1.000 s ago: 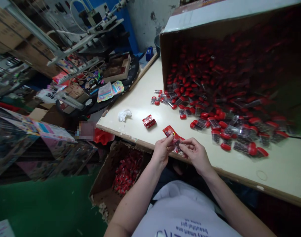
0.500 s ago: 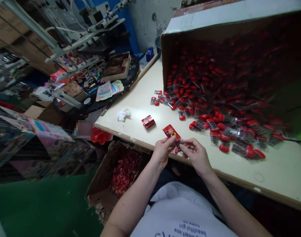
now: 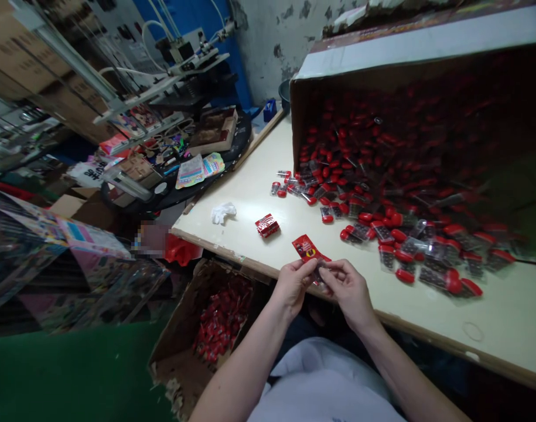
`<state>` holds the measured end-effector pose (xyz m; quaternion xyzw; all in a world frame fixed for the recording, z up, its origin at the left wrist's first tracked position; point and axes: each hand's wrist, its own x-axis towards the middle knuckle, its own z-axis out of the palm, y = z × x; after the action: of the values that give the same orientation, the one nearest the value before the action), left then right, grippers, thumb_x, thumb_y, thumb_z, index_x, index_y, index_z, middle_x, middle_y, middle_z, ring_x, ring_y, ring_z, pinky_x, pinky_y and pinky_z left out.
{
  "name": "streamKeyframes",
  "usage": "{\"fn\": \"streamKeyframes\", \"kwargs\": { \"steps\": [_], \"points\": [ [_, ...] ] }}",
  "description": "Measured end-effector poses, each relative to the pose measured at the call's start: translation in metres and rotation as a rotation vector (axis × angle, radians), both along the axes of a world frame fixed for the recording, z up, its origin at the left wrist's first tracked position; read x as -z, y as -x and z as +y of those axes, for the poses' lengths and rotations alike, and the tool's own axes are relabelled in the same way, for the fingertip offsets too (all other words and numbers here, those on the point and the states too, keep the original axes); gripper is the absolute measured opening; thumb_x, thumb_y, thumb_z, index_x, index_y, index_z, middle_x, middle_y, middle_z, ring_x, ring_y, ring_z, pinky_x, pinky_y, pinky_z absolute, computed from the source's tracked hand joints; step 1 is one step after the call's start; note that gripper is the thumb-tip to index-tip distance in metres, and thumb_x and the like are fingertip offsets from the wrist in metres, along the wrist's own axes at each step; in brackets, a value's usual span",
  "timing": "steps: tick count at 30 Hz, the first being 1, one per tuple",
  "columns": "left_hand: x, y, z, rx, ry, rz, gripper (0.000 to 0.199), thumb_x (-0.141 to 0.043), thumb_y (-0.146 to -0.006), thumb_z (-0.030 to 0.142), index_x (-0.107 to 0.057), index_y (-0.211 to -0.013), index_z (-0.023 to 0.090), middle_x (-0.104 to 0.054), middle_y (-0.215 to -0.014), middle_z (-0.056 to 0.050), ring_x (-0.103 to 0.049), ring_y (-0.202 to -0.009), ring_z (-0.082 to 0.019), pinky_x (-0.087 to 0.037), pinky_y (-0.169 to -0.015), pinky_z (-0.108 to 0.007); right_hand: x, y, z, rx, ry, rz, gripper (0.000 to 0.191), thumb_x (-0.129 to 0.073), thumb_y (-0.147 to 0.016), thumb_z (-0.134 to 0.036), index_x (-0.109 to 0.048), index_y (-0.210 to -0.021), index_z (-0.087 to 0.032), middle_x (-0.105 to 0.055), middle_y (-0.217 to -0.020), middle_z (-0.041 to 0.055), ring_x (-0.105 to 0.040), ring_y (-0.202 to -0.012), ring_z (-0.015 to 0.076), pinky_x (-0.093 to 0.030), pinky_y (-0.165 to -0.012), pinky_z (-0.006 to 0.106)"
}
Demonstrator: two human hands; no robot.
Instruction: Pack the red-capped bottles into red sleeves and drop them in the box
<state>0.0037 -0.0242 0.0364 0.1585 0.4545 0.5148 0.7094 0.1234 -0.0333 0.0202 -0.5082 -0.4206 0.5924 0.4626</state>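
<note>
A red printed card point(image 3: 306, 247) sticks up from between my hands near the table's front edge. My left hand point(image 3: 293, 285) is closed in a pinch at the card's lower part. Against it, the fingers of my right hand point(image 3: 349, 288) pinch a small clear packet with dark contents point(image 3: 321, 275), mostly hidden by the fingertips. A little to the left, a small stack of red cards point(image 3: 266, 225) lies on the table. Many clear packets with red-capped containers point(image 3: 358, 233) of dark pieces are spread to the right of my hands.
A large carton point(image 3: 311, 63) on its side spills the red-capped packets onto the cream table point(image 3: 245, 190). Crumpled white tissue point(image 3: 224, 213) and a rubber band point(image 3: 473, 331) lie there too. Below the edge stands a torn cardboard box point(image 3: 173, 346) holding red packets. A machine with a round black table point(image 3: 162, 202) is at left.
The view has shifted slightly, so the table and its things sit lower. My hands keep their pinch on the card and packet, with only small finger movement.
</note>
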Motion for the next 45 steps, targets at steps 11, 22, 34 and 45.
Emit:
{"fn": "streamKeyframes", "kwargs": {
  "steps": [11,22,34,45],
  "points": [
    [-0.005,0.007,-0.005,0.009,0.048,0.010,0.036,-0.073,-0.063,0.044,-0.068,-0.074,0.011,-0.066,-0.071,-0.007,-0.057,-0.062,-0.012,-0.040,-0.065,-0.025,0.001,0.002,-0.001,-0.056,0.085,0.119,0.039,-0.074,-0.067,-0.041,-0.047,-0.088,-0.022,-0.061,-0.062,-0.0039,-0.057,-0.049,0.0110,-0.047,-0.046,0.021],
    [-0.003,0.002,-0.014,0.038,0.102,-0.035,0.035,-0.074,-0.063,0.040,-0.070,-0.080,0.010,-0.068,-0.071,-0.007,-0.059,-0.063,-0.013,-0.042,-0.067,-0.025,0.008,-0.023,0.000,-0.179,-0.294,-0.251,0.048,-0.076,-0.066,-0.040,-0.053,-0.105,-0.026,-0.066,-0.080,0.0001,-0.064,-0.075,0.0189,-0.053,-0.071,0.033],
    [-0.004,-0.008,-0.029,-0.002,0.050,-0.044,0.025,-0.072,-0.067,0.035,-0.069,-0.071,0.011,-0.061,-0.064,-0.002,-0.051,-0.060,-0.008,-0.039,-0.065,-0.022,0.022,-0.025,0.005,-0.160,-0.293,-0.244,0.047,-0.076,-0.065,-0.041,-0.053,-0.102,-0.024,-0.065,-0.071,-0.0015,-0.063,-0.062,0.0170,-0.050,-0.059,0.026],
    [0.004,-0.008,-0.026,-0.070,0.080,-0.016,0.023,-0.074,-0.065,0.033,-0.068,-0.068,0.010,-0.064,-0.070,-0.004,-0.055,-0.065,-0.008,-0.042,-0.070,-0.022,0.032,-0.014,0.009,-0.178,-0.282,-0.246,0.043,-0.072,-0.069,-0.042,-0.053,-0.103,-0.025,-0.067,-0.075,-0.0002,-0.065,-0.066,0.0188,-0.051,-0.061,0.029]
  ]
}}
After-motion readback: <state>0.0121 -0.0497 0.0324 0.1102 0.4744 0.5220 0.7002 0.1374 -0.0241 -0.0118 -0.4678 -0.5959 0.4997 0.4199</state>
